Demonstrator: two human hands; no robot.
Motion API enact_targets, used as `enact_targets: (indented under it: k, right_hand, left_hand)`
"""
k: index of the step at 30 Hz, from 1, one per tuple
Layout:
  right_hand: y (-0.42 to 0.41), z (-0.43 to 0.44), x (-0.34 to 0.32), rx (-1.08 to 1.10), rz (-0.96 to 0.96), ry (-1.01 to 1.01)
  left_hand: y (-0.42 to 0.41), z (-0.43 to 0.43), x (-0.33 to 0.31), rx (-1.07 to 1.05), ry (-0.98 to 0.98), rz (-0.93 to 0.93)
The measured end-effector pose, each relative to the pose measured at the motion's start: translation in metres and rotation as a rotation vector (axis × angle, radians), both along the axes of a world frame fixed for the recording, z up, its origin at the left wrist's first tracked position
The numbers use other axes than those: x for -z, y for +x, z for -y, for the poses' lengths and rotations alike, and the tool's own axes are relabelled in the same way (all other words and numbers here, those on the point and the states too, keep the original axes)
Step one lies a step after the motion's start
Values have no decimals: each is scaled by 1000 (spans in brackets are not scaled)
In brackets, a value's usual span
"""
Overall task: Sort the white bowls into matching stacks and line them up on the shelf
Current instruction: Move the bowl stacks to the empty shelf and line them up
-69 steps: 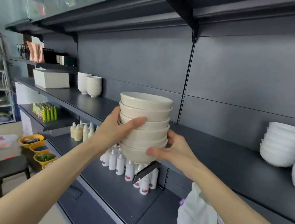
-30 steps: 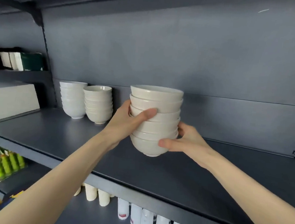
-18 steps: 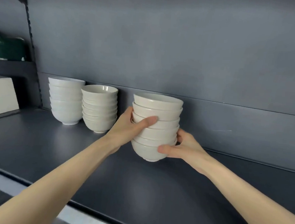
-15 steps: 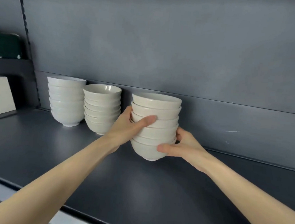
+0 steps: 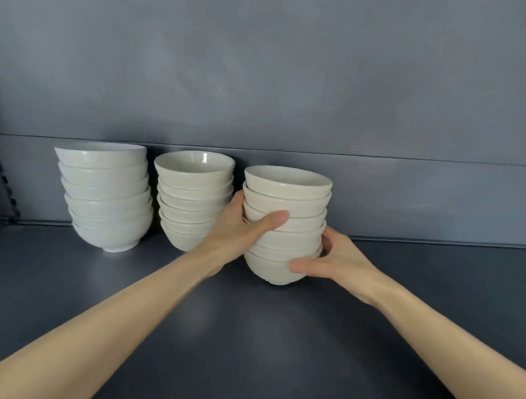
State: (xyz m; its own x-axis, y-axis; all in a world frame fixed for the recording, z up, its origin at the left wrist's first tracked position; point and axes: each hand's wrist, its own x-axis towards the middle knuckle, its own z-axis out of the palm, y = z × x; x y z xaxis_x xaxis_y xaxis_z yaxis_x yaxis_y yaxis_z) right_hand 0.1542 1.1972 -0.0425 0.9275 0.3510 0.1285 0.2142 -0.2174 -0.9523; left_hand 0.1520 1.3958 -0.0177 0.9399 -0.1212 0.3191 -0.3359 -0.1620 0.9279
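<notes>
As the head view shows, stack stands at shelf back, just right of neighbour stack; base contact unclear. Left hand curls round mid bowls, right hand cups lowest. Likely heavy, glazed-slick, chippable: grip low, both sides.

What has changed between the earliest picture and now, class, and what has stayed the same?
The cream bowl stack was carried left along the shelf and lowered beside the middle stack. Its base now looks to be at or just above the shelf surface. The left hand and right hand still grip it as before. The middle stack and the whiter left stack have not moved.
</notes>
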Motion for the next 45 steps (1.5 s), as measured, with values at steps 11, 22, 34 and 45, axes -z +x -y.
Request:
enact_targets:
  k: [11,22,34,45]
  right_hand:
    - [4,-5,3,58,13,-41]
    - [22,-17,-6,107,61,-97]
    - [37,-13,2,197,40,-50]
    - [43,-11,9,208,69,2]
  left_hand:
    - [17,-7,8,67,-25,10]
    - [28,0,24,-105,-138,71]
    - [43,-2,45,-189,35,159]
    - [43,-2,46,-218,32,202]
